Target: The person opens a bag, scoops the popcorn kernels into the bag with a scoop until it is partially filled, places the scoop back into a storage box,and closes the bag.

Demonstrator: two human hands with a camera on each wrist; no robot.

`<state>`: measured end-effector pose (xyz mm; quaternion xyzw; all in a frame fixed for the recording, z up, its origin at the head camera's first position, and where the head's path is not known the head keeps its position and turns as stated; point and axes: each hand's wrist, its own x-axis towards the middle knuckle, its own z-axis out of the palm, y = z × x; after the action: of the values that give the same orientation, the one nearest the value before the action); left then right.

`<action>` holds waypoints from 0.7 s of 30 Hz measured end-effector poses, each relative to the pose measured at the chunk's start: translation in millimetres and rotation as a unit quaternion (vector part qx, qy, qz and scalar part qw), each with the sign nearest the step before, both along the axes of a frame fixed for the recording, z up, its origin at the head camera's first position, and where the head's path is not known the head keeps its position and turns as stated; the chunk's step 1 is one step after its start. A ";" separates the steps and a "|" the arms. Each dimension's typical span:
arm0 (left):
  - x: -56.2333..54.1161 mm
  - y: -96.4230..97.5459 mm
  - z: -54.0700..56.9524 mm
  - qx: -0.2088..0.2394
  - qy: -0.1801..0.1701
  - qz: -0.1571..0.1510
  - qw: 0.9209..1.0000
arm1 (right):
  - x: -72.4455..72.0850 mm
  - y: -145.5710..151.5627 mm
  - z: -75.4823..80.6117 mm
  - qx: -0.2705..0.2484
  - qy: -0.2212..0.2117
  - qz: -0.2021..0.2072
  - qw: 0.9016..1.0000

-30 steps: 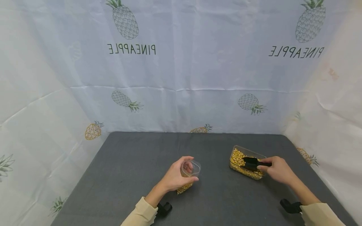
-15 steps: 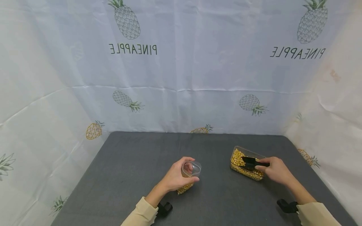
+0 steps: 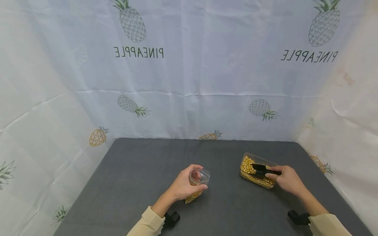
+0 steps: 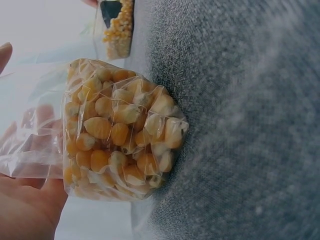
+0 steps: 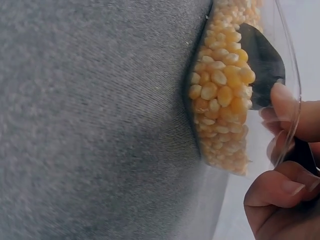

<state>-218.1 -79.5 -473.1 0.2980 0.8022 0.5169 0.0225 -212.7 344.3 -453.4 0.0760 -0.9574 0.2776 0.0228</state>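
My left hand [image 3: 182, 186] holds the top of a clear plastic bag [image 3: 193, 198], fingers and thumb curved round its round open mouth. Yellow corn kernels [image 4: 117, 135] fill the bag's lower part, which rests on the table. To the right, my right hand [image 3: 290, 179] grips the handle of a small black scoop [image 3: 260, 170]. The scoop's blade [image 5: 265, 65] lies in a clear rectangular container [image 3: 265, 160] of corn kernels [image 5: 222, 90]. In the right wrist view, fingers and thumb wrap the handle beside the container's rim; part of the blade is hidden by kernels.
A dark grey cloth-covered table [image 3: 147, 170] lies under everything. White curtains [image 3: 189, 72] with pineapple prints stand behind it and at both sides. A black strap mount [image 3: 171, 219] sits at the left wrist, another mount [image 3: 298, 218] at the right.
My right hand and the scoop have shifted slightly to the left within the container. The left hand and the bag stay in nearly the same place.
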 end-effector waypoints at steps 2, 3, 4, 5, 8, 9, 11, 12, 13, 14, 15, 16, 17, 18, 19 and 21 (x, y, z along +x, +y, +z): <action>0.3 0.3 -0.2 0.000 -0.003 0.003 1.000 | 1.2 -0.1 -1.1 -0.002 0.004 -0.004 1.000; 0.6 0.4 0.0 0.002 -0.005 0.004 1.000 | 1.6 0.0 -1.6 -0.005 0.004 -0.005 1.000; 0.8 0.5 0.2 0.004 -0.007 0.004 1.000 | 1.8 0.3 -2.3 -0.009 0.004 -0.007 1.000; 1.0 0.6 0.4 0.005 -0.008 0.005 1.000 | 2.0 0.8 -3.1 -0.011 0.004 -0.009 1.000; 1.7 0.6 1.3 0.008 -0.009 0.005 1.000 | 1.7 2.7 -5.0 -0.019 -0.003 -0.016 1.000; 1.8 0.6 1.4 0.008 -0.008 0.004 1.000 | 1.6 3.3 -5.5 -0.022 -0.007 -0.018 1.000; 1.8 0.3 1.6 0.006 -0.003 0.003 1.000 | 1.3 4.4 -6.0 -0.026 -0.011 -0.022 0.999; 1.6 0.1 1.3 0.005 -0.002 0.002 1.000 | 1.4 4.8 -6.2 -0.028 -0.013 -0.023 0.999; 1.6 0.0 1.3 0.005 -0.001 0.001 1.000 | 1.6 5.0 -6.2 -0.030 -0.014 -0.024 0.999; 1.6 -0.1 1.3 0.005 0.000 0.000 1.000 | 1.9 5.1 -6.1 -0.034 -0.015 -0.024 0.999; 1.7 -0.3 1.3 0.006 0.000 -0.001 1.000 | 2.1 5.2 -6.1 -0.037 -0.016 -0.025 0.999; 1.8 -0.3 1.5 0.007 0.001 -0.001 1.000 | 2.4 5.2 -6.0 -0.042 -0.017 -0.026 0.999; 2.0 -0.3 1.5 0.009 0.002 -0.002 1.000 | 2.9 5.2 -5.9 -0.045 -0.017 -0.026 0.998; 2.0 0.1 1.4 0.009 0.004 -0.001 1.000 | 3.4 5.1 -5.9 -0.048 -0.017 -0.027 0.998; 3.0 0.8 3.2 0.008 0.001 0.000 1.000 | 4.1 5.0 -5.9 -0.053 -0.018 -0.028 0.998; 8.4 1.6 13.1 0.012 -0.002 -0.003 1.000 | 5.2 5.2 -6.1 -0.062 -0.020 -0.030 0.997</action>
<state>-209.7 -77.9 -460.0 0.2997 0.7952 0.5267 0.0217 -207.6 349.5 -459.6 0.0397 -0.9406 0.3368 0.0164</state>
